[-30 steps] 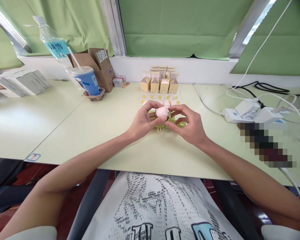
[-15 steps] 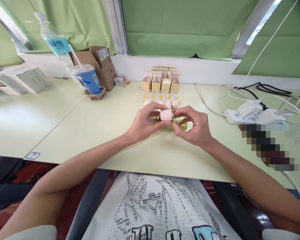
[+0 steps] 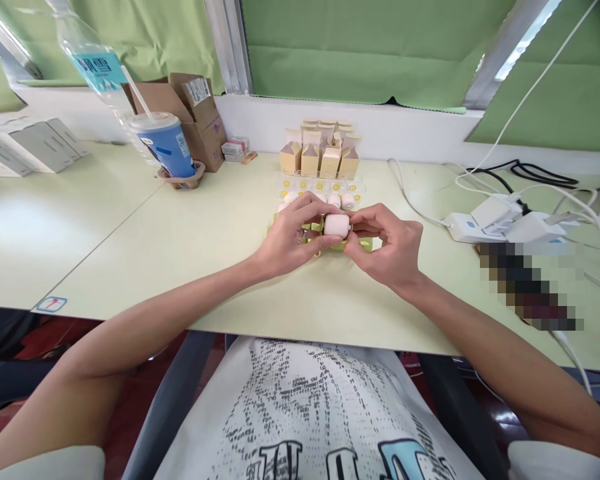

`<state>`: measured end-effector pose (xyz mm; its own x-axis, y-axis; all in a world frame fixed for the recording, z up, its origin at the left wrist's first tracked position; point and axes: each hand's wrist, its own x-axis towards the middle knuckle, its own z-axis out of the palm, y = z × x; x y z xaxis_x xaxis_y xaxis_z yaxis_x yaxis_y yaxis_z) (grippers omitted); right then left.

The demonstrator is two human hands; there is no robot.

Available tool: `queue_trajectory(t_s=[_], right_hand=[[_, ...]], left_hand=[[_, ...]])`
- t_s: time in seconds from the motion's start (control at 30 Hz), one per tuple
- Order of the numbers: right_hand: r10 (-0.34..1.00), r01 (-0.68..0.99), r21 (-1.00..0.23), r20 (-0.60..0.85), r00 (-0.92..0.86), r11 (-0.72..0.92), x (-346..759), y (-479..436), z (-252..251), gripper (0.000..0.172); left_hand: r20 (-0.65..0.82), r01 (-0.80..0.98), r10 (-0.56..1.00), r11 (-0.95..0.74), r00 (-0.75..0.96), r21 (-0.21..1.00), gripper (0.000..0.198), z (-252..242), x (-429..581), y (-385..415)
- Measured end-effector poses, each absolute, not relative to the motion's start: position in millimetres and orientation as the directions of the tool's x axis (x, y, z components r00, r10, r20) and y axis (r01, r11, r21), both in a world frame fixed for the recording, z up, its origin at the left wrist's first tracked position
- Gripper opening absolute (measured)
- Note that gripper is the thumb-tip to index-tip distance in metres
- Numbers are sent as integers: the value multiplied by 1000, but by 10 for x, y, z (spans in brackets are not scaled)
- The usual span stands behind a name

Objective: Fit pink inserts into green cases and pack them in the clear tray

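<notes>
A small pale pink rounded piece [image 3: 337,226] is held up between my hands just above the table. My left hand [image 3: 295,233] grips it from the left, with a ring on one finger. At its right end, the thumb and fingertips of my right hand [image 3: 387,243] are pinched together, touching a small yellowish part there. Yellow-green pieces [image 3: 365,244] lie beneath and behind my fingers, largely hidden. Beyond them are several more pink rounded pieces [image 3: 334,201] and a clear plastic tray [image 3: 320,181] with yellow round marks.
Several open small yellow boxes [image 3: 310,160] stand by the wall. At the left are a blue cup [image 3: 167,150], a large bottle [image 3: 97,73], a cardboard box [image 3: 200,127] and white boxes [image 3: 35,147]. Power strips [image 3: 475,227] and cables lie at the right, near a blurred-out object [image 3: 525,287].
My right fingertips have closed in on the right end of the pink piece. The piece now sits slightly further right between my hands. The whole view has shifted a little.
</notes>
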<state>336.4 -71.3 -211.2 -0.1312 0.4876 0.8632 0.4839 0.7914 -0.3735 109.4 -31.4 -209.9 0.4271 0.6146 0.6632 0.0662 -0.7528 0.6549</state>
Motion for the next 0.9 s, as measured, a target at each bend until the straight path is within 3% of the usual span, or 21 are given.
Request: queue_trajectory(t_s=[0.37, 0.77, 0.9], right_hand=[[350, 604, -203, 927, -135, 771, 3374, -733, -2117, 20], [390, 573, -266, 915, -103, 775, 3301, -734, -2129, 21], [348, 648, -191, 929, -122, 737, 3294, -731, -2158, 22]], left_hand=[[651, -49, 619, -707, 438, 705, 49, -2077, 1123, -343], [610, 12, 622, -705, 491, 709, 51, -2030, 1064, -240], [602, 8, 652, -681, 460, 732, 55, -2049, 1096, -236]])
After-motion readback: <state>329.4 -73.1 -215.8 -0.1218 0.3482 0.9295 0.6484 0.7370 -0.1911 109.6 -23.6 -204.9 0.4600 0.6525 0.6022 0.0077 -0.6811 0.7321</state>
